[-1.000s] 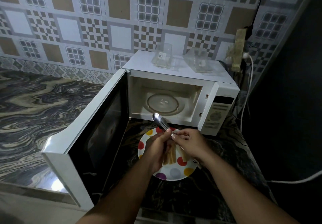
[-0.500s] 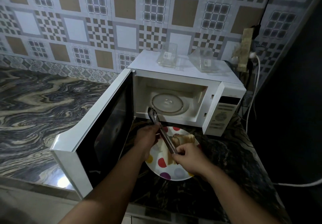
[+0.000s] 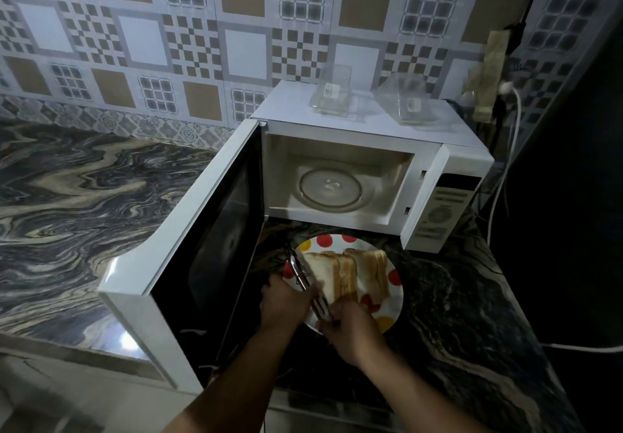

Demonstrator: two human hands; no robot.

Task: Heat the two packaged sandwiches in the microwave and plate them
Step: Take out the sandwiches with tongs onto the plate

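Sandwiches (image 3: 350, 274) lie on my spotted plate (image 3: 392, 301), two of them side by side, filling most of its middle. The plate sits on the dark counter (image 3: 455, 314) just in front of the open microwave (image 3: 354, 149), near the counter's front edge. The sandwiches run long from the near side of the plate toward the microwave, tilted a bit to the right.

My right hand (image 3: 350, 335) is at the near edge of the plate, closed around the handle end of the metal tongs (image 3: 305, 276). The tongs reach away from me along the left side of the left sandwich, touching it or almost touching it (I cannot tell which). My left hand (image 3: 286, 304) is at the left edge of the plate, right beside the tongs. Its fingers are curled, but I cannot see if they hold the tongs or just rest there.

Both hands are near the sandwiches, so either could nudge them. I think the food is already plated and I only need to tidy it.

The microwave is empty inside, with just the glass tray (image 3: 332, 188), and its door (image 3: 202, 237) swings out on my left, close to my left arm. Two clear empty packs (image 3: 369, 99) sit on top of the microwave. The counter to the right of the plate is bare, so I have room there.
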